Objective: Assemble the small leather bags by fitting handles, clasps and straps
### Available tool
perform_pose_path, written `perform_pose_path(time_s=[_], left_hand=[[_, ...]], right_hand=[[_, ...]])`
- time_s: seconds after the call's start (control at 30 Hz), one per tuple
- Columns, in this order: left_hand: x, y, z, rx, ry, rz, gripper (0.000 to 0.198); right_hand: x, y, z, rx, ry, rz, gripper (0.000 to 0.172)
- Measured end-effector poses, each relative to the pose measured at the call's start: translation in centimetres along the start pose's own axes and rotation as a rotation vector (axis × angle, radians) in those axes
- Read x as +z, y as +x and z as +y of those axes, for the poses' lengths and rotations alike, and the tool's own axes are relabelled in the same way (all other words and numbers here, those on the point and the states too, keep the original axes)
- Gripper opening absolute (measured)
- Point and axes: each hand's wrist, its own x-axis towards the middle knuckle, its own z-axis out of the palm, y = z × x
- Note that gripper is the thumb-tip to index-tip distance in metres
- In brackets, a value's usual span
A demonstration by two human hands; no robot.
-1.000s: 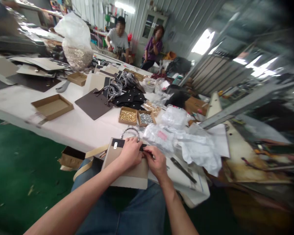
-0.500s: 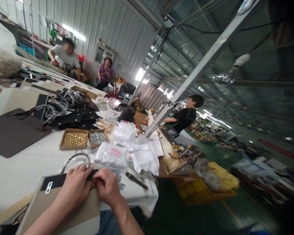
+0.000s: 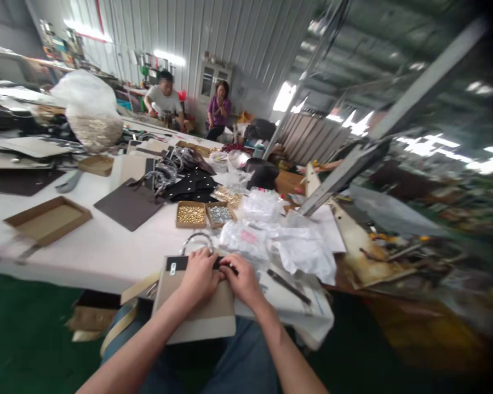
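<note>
A beige panel (image 3: 213, 320) with a black top strip and a small white-edged fitting (image 3: 173, 268) lies at the table's front edge, over the person's lap. A plastic-wrapped handle (image 3: 197, 235) arches up behind it. My left hand (image 3: 200, 276) rests on the panel's top, its fingers bent on the black strip. Beside it my right hand (image 3: 241, 278) is closed at the strip's right end, pinching something dark and small that I cannot make out. The hands nearly touch.
Behind the panel stand boxes of gold pieces (image 3: 191, 214) and silver pieces (image 3: 219, 214). Plastic bags (image 3: 246, 238) and a dark tool (image 3: 288, 286) lie at right. An open cardboard tray (image 3: 49, 219) is at left. Two people sit beyond the table; a metal post (image 3: 324, 191) rises at right.
The view has swung left and levelled, so the table and hands appear further right. Both hands remain at the panel's black strip.
</note>
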Motion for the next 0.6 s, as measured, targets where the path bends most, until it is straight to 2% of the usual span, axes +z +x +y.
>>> perform_pose_path(time_s=[0.2, 0.6], left_hand=[[-0.23, -0.2, -0.14, 0.002, 0.025, 0.011, 0.031], [-0.53, -0.37, -0.1, -0.016, 0.001, 0.0, 0.029]], right_hand=[[0.07, 0.94, 0.53, 0.004, -0.029, -0.071, 0.012], [0.6, 0.5, 0.56, 0.034, -0.023, -0.024, 0.017]])
